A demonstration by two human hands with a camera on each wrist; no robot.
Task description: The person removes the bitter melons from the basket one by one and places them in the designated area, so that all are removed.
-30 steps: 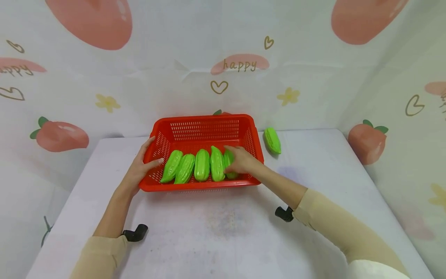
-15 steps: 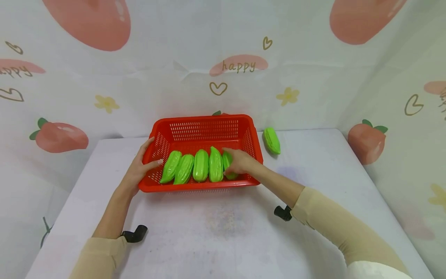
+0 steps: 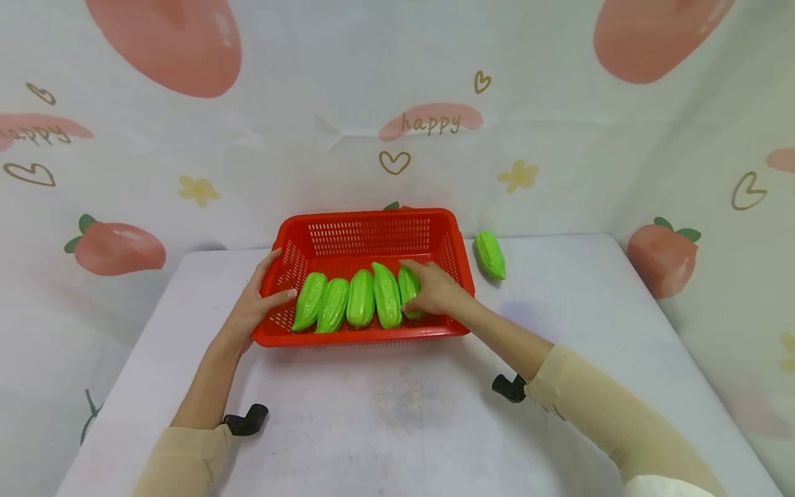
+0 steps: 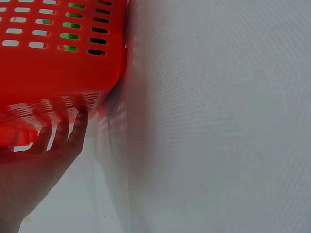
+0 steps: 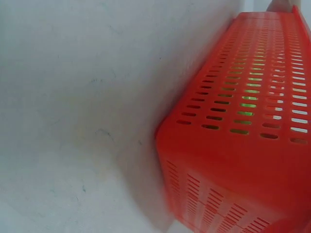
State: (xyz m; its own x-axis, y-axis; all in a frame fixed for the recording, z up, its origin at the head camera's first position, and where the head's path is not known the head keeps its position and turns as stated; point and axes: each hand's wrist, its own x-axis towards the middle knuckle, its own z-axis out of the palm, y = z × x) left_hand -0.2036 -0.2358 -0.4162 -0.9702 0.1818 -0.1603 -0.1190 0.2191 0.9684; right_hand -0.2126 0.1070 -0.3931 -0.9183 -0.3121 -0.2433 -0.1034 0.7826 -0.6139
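A red plastic basket [image 3: 366,338] with slotted walls stands on the white table. Inside it, several green bitter melons [image 3: 361,298] lie side by side along the near wall. My right hand [image 3: 435,288] reaches over the basket's right side and holds the rightmost bitter melon [image 3: 408,284], partly hidden by the fingers. At the left end, my left hand [image 3: 251,307] grips the basket's rim, thumb inside and fingers outside. The left wrist view shows those fingers [image 4: 77,128] against the outer wall. The right hand is out of sight in the right wrist view.
One more bitter melon [image 3: 490,255] lies on the table [image 3: 397,414] to the right of the basket, close to the back cloth [image 3: 348,159]. This printed cloth rises right behind the table and along its sides. Black wrist devices [image 3: 247,420] sit on both forearms.
The view has shifted slightly. Beside my right hand, the second bitter melon from the right now leans a little more to the left. Both hands keep nearly the same places.
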